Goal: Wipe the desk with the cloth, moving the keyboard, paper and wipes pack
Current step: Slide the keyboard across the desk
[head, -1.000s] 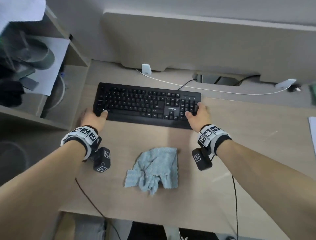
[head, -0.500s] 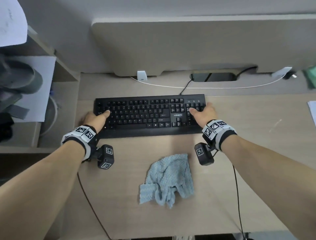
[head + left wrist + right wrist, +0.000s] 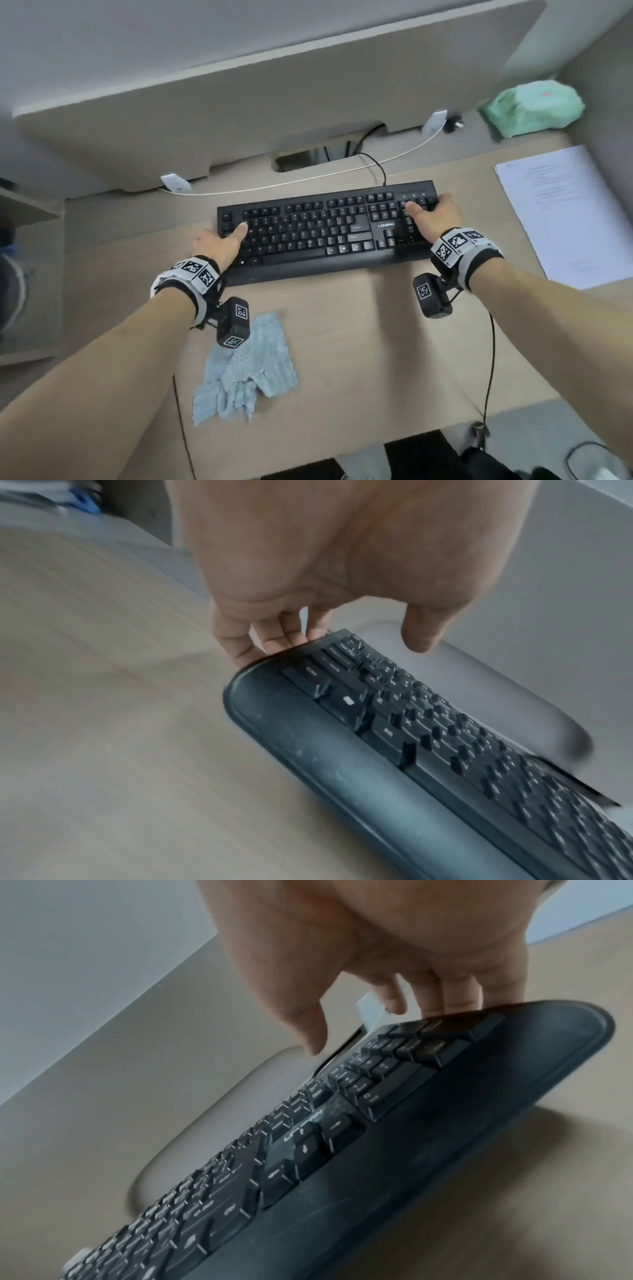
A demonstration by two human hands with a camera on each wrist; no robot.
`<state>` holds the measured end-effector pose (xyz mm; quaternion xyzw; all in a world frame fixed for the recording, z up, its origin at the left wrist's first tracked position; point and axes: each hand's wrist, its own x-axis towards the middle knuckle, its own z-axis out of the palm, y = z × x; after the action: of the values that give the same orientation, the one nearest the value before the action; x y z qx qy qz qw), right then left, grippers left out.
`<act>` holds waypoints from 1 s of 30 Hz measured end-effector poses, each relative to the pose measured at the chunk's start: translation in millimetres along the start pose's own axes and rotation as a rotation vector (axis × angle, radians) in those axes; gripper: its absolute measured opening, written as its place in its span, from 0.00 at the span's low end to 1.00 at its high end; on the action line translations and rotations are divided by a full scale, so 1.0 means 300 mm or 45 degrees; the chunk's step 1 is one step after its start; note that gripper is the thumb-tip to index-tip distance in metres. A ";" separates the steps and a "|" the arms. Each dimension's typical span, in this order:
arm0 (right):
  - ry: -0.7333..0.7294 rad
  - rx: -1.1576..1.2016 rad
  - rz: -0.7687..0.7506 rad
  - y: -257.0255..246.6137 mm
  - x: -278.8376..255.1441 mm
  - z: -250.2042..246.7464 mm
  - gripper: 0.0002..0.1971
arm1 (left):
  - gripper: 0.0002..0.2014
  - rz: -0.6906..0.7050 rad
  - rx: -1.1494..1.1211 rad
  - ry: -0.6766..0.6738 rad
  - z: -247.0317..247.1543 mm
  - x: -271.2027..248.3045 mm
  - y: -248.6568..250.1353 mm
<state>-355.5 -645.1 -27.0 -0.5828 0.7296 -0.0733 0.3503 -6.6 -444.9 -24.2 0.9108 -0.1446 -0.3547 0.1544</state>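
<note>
The black keyboard (image 3: 325,233) lies across the middle of the wooden desk (image 3: 359,342). My left hand (image 3: 219,240) grips its left end (image 3: 308,723), fingers (image 3: 236,647) curled under the edge and thumb over the keys. My right hand (image 3: 431,216) grips the right end (image 3: 496,1056), fingers (image 3: 455,999) over the far edge; this end casts a shadow and looks raised off the desk. A crumpled light blue cloth (image 3: 250,370) lies near the front, under my left wrist. Printed paper (image 3: 568,212) lies at the right. A green wipes pack (image 3: 534,108) sits at the far right corner.
The keyboard's black cable (image 3: 376,168) runs back into a slot (image 3: 308,157) under the raised beige panel (image 3: 274,102). A white cable (image 3: 308,178) lies along the back of the desk. A side shelf (image 3: 30,240) stands at the left.
Both hands have carried the keyboard to the right across the desk; the cloth now lies below its left end instead of its middle. The paper and wipes pack have come into view.
</note>
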 end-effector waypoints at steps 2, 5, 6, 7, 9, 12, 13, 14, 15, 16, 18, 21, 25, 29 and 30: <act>0.016 0.033 0.014 0.092 0.077 -0.120 0.30 | 0.62 0.034 0.018 -0.050 0.138 -0.036 0.080; 0.107 0.041 0.013 0.221 0.195 -0.294 0.33 | 0.57 0.052 -0.016 -0.066 0.338 -0.120 0.215; 0.138 0.041 0.027 0.271 0.243 -0.359 0.35 | 0.54 0.067 -0.022 -0.065 0.409 -0.162 0.278; 0.158 0.048 0.049 0.325 0.291 -0.420 0.37 | 0.51 0.085 -0.016 -0.070 0.482 -0.199 0.341; 0.184 0.052 0.069 0.401 0.367 -0.503 0.37 | 0.51 0.104 -0.026 -0.073 0.591 -0.242 0.434; 0.212 0.029 0.114 0.505 0.457 -0.600 0.39 | 0.50 0.109 -0.033 -0.050 0.736 -0.292 0.550; 0.197 0.028 0.135 0.538 0.475 -0.618 0.40 | 0.48 0.094 -0.034 -0.042 0.766 -0.332 0.589; 0.174 0.023 0.145 0.560 0.487 -0.625 0.41 | 0.44 0.068 -0.029 -0.038 0.788 -0.355 0.609; 0.150 0.023 0.156 0.586 0.498 -0.632 0.40 | 0.40 0.054 -0.011 -0.032 0.811 -0.373 0.625; 0.134 0.024 0.157 0.606 0.507 -0.635 0.40 | 0.38 0.036 0.014 -0.027 0.831 -0.380 0.631; 0.120 0.016 0.136 0.629 0.510 -0.636 0.37 | 0.37 0.017 0.032 -0.035 0.850 -0.383 0.625; 0.117 -0.038 0.075 0.647 0.497 -0.633 0.33 | 0.37 0.019 0.060 -0.068 0.853 -0.375 0.608; 0.108 -0.214 -0.003 0.617 0.440 -0.623 0.31 | 0.23 0.126 0.149 -0.092 0.847 -0.396 0.603; 0.048 -0.282 -0.255 0.500 0.324 -0.537 0.28 | 0.33 0.204 0.215 -0.115 0.783 -0.442 0.570; 0.019 -0.275 -0.320 0.459 0.284 -0.499 0.26 | 0.33 0.217 0.216 -0.105 0.748 -0.446 0.543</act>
<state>-561.1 -724.3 -22.8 -0.7031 0.6572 -0.0421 0.2684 -281.3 -583.4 -38.4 0.8896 -0.2571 -0.3640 0.1003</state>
